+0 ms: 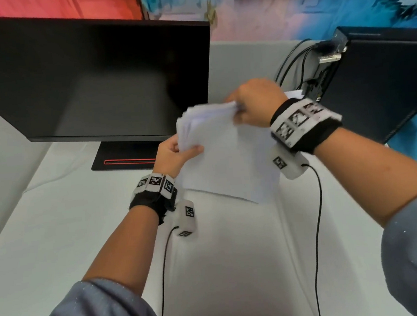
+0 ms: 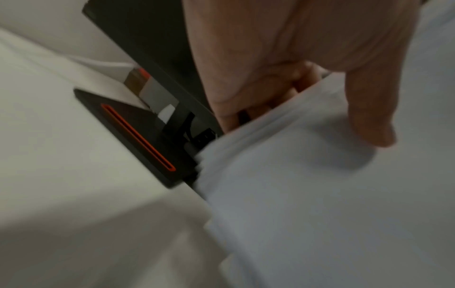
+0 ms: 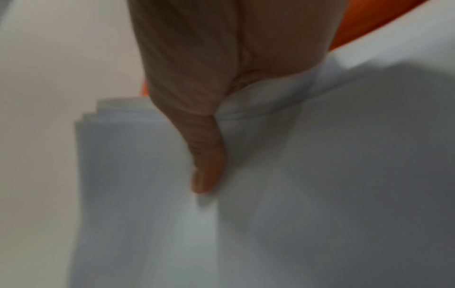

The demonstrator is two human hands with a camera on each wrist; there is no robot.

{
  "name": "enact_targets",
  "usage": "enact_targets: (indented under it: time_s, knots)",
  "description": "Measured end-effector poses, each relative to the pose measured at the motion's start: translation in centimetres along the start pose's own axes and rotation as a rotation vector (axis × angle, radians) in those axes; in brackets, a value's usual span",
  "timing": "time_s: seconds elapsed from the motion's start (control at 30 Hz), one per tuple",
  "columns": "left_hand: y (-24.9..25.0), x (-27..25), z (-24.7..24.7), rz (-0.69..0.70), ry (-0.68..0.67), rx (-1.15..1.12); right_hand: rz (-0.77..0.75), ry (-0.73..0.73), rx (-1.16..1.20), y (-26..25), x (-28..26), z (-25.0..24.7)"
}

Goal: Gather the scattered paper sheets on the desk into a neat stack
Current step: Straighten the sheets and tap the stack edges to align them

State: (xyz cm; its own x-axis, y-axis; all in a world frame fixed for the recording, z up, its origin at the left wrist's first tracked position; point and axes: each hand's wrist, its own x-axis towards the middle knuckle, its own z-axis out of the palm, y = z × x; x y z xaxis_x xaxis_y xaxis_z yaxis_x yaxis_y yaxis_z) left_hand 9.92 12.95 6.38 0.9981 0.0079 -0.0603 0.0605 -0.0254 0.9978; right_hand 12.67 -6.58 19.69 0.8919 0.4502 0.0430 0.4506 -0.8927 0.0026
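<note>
White cloth covered the desk [image 1: 57, 234] in front of you, with a dark monitor [image 1: 89, 80] standing at the back left and a black computer case [image 1: 384, 79] at the back right, its cables trailing down behind. You held the paper sheets [image 1: 222, 151] up off the desk, between the two, roughly upright with the lower edge hanging just above the cloth.

Your left hand [image 1: 171, 153] pinched the left edge of the bundle, thumb on the near face and fingers curled behind it; the left wrist view showed that thumb [image 2: 369, 117] pressed flat on the top sheet. Your right hand [image 1: 255, 103] gripped the upper right corner, and the right wrist view showed its thumb [image 3: 206, 165] lying down the front of the paper with the rest of the hand wrapped over the top edge.

By the look of it, the gathering was mostly done: the bulk of the sheets were already in your hands. They were not yet neat, though. The top corners stepped out of line and fanned slightly. One pale scrap, possibly another sheet, showed beyond your right wrist near the computer case, though I couldn't tell for sure. What remained, as I judged it, was squaring the edges and laying the stack down flat.
</note>
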Motion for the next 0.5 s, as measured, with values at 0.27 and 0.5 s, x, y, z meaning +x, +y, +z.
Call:
enact_targets:
  time_s: [0.27,0.5]
  knots:
    - [-1.4,0.4,-4.2,-0.277,-0.014,-0.056,0.357,0.118,0.894,8.9,-4.3,0.5]
    - [-1.8,-0.6,-1.1,-0.162,0.046,-0.13,0.582,0.352,1.319,8.4,-7.3,8.7]
